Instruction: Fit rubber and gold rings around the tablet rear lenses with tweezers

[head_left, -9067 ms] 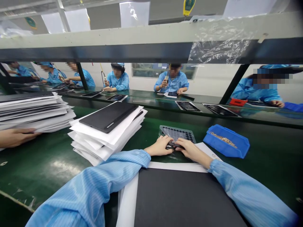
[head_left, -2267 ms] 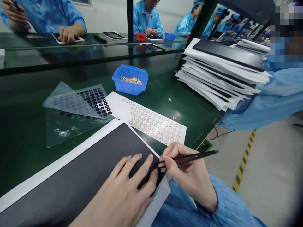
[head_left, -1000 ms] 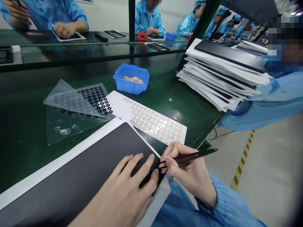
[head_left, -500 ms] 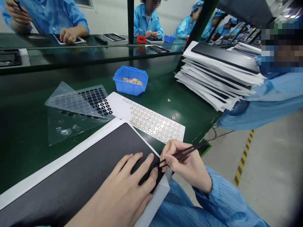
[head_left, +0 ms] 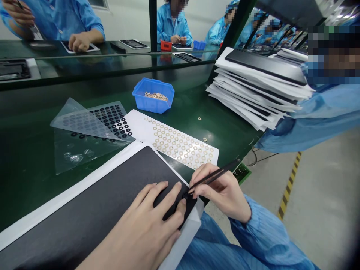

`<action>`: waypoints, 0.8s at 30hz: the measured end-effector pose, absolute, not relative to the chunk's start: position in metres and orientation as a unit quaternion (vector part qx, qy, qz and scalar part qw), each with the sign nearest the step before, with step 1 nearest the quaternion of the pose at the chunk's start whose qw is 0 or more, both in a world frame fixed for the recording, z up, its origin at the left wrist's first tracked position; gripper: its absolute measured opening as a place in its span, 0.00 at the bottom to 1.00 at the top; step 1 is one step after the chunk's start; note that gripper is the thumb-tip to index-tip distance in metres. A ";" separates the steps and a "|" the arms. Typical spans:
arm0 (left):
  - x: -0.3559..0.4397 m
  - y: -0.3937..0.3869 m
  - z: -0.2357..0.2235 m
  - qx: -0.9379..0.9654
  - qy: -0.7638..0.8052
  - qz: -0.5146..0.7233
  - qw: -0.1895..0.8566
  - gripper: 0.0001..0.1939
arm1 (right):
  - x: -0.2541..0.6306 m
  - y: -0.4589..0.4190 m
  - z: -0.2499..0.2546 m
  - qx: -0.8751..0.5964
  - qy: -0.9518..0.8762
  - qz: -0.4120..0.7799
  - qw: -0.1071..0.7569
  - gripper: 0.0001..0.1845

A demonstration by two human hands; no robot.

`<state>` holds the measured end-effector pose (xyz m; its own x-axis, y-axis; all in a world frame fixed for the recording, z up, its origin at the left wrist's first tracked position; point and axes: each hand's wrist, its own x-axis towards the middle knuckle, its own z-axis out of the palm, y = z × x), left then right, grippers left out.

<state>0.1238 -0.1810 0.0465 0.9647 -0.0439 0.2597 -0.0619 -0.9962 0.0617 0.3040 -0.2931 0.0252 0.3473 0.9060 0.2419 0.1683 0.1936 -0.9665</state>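
Observation:
My left hand (head_left: 146, 228) lies flat, fingers spread, on a black tablet (head_left: 92, 210) that rests on a white sheet (head_left: 185, 234). Beside it, my right hand (head_left: 221, 193) pinches black tweezers (head_left: 216, 174) whose tips touch the tablet's near right corner, next to my left fingertips. Just beyond lies a white card (head_left: 174, 140) covered with small gold rings. A clear film sheet (head_left: 112, 118) carrying black round stickers lies to its left.
A blue bin (head_left: 153, 95) of gold rings stands on the green bench (head_left: 28, 150). A stack of tablets and white sheets (head_left: 258, 88) sits at the right, with a co-worker's blue sleeve (head_left: 317, 116) beside it. Other people work across the far shelf. The bench edge and floor lie to the right.
The tweezers' rear end has tilted upward and my right hand has shifted slightly. My left hand stays flat on the tablet. Nine seconds ago both hands were at the sticker sheet.

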 end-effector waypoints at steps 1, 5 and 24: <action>0.124 -0.181 0.046 0.990 -0.026 0.133 0.033 0.22 | 0.303 -0.293 0.025 -0.554 -0.484 0.304 0.605 0.03; 0.123 -0.182 0.044 0.991 -0.036 0.122 0.040 0.16 | 0.301 -0.292 0.023 -0.531 -0.470 0.313 0.632 0.04; 0.115 -0.183 0.061 0.993 -0.029 0.055 0.102 0.14 | 0.251 -0.108 0.078 -0.466 -0.687 0.301 0.469 0.12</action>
<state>0.1147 -0.1832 0.0612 0.9922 -0.0466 0.1159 -0.0693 -0.9773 0.2003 0.2505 -0.1075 0.0784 -0.1244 0.9229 0.3644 0.3584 0.3843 -0.8508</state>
